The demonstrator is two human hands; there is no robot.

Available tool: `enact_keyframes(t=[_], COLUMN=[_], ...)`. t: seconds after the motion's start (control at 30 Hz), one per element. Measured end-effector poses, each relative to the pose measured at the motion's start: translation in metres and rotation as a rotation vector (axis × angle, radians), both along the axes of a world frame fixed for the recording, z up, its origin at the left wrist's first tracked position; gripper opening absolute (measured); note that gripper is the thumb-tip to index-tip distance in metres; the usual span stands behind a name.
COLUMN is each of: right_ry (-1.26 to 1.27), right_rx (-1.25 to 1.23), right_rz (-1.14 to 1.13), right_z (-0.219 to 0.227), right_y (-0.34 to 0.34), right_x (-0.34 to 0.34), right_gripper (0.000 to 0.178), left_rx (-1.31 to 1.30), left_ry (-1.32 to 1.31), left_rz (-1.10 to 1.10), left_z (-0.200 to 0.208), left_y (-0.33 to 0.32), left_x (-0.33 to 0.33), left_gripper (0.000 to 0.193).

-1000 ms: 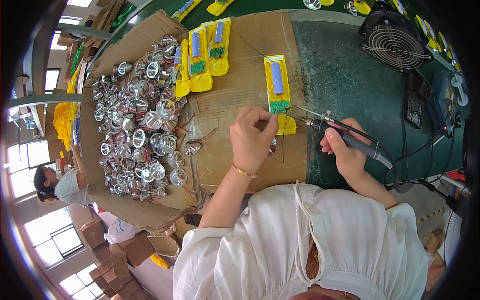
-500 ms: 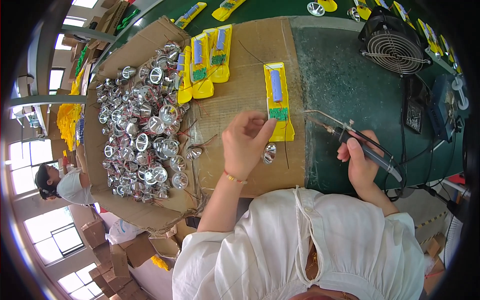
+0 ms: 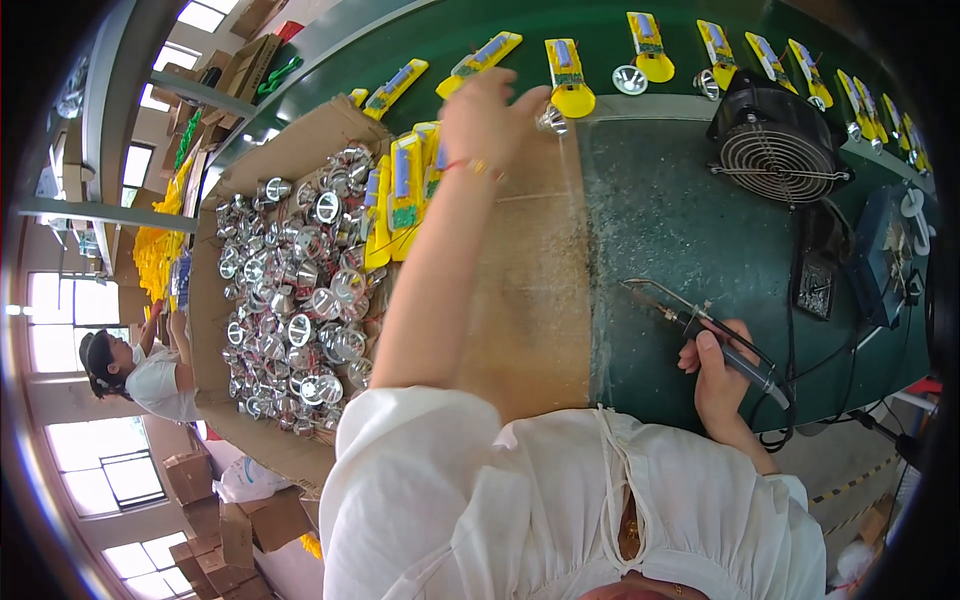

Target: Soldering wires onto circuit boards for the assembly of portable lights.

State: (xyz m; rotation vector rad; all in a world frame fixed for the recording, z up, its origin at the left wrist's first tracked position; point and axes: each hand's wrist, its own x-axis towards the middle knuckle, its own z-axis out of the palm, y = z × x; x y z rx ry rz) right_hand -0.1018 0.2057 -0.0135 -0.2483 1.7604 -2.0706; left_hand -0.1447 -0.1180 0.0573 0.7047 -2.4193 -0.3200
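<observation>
1. The right hand (image 3: 716,368), right of centre, has its fingers closed around the handle of a soldering iron (image 3: 735,352), tip toward the upper left of the frame.
2. The left hand (image 3: 487,118), slightly blurred at top centre, has thumb and fingers parted. Nothing shows in its grasp, though its underside is hidden.
3. Just right of it lies a yellow casing (image 3: 573,101) with a blue cell, a silver reflector (image 3: 551,121) near the thumb. Another casing lies just above the fingers.
4. The left forearm partly covers a cluster of yellow casings (image 3: 404,190) at upper left of centre; a low sweep could drag their thin wires or tip them.
5. A careless thumb might knock the reflector and strain its leads. The iron's tip, if hot, could scorch cardboard or skin should the right hand drift left; a snagged cable could cause that.
6. A worn cardboard sheet (image 3: 540,280) covers mid-frame, beside a speckled green mat (image 3: 660,200). A carton (image 3: 208,345) of reflectors stands left, a black fan (image 3: 780,160) upper right.
7. Beyond, at far left, are a co-worker (image 3: 150,375), windows and stacked boxes.
</observation>
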Motion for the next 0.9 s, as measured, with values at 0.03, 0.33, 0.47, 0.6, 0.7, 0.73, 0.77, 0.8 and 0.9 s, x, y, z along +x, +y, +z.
enact_keyframes(t=[0.03,0.33,0.47,0.6,0.7,0.73,0.77,0.8,0.9], right_ry=[-0.011,-0.037,0.024,0.073,0.112,0.111,0.123,0.134,0.131], right_rx=[0.007,-0.019,0.007,0.012,0.01,0.014,0.012,0.012,0.02], right_rz=[-0.017,0.088,0.07,0.037,0.046,0.06,0.054,0.041,0.026], right_z=[-0.002,0.001,0.001,0.003,0.004,0.005,0.007,0.008,0.006], right_y=[0.002,-0.002,-0.001,-0.002,-0.005,-0.005,-0.005,-0.003,0.001], right_x=[-0.002,-0.001,0.002,0.008,0.01,0.01,0.011,0.012,0.014], right_gripper=[0.014,0.013,0.012,0.015,0.016,0.016,0.016,0.017,0.017], left_rx=[-0.149,-0.398,-0.153,-0.06,-0.109,-0.103,-0.029,0.046,-0.037], left_ry=[-0.022,-0.729,-0.425,-0.179,-0.203,-0.205,-0.16,-0.114,-0.094], left_rz=[-0.011,0.285,0.224,0.036,-0.083,-0.071,-0.119,-0.174,0.074], left_z=[0.008,-0.013,-0.015,-0.038,-0.056,-0.054,-0.048,-0.042,-0.032], left_y=[0.003,0.015,0.056,0.119,0.142,0.142,0.14,0.137,0.093], left_x=[0.013,0.142,0.168,0.197,0.203,0.208,0.214,0.221,0.245], left_gripper=[0.035,0.027,0.024,0.02,0.018,0.018,0.018,0.017,0.016])
